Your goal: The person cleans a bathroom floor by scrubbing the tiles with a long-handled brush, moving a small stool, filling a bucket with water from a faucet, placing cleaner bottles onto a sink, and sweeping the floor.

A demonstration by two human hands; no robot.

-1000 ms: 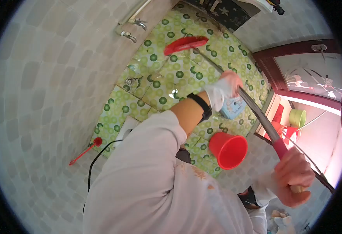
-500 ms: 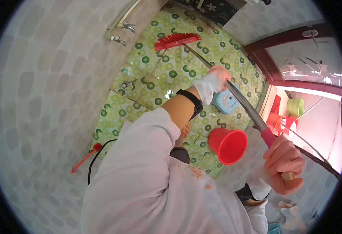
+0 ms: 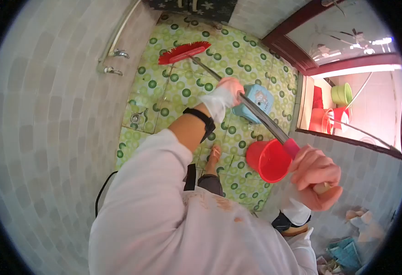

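Note:
Red bristles and a red head mark the far end of a broom (image 3: 185, 53), which rests on the green-dotted tile floor. My left hand (image 3: 230, 88), in a pinkish glove with a whitish cuff, is closed around the middle of its metal shaft. Near the top end, just past the pink sleeve of the handle, my gloved right hand (image 3: 316, 176) is wrapped round the grip. Below the shaft stands a red bucket (image 3: 267, 160), its opening towards me. A light-blue stool (image 3: 259, 101) with a cartoon print sits beside the shaft, close to my left hand.
Two taps (image 3: 114, 70) stick out from the left wall above a floor drain (image 3: 135, 118). My sandalled foot (image 3: 215, 153) is on the tiles. A framed door (image 3: 297, 50) is at the right, with a green bucket (image 3: 342, 94) beyond it. Crumpled blue cloth (image 3: 345, 252) is at lower right.
The broom and both hands have shifted left and slightly up in view, as has the floor scene; my head seems to have turned. Both hands keep their hold.

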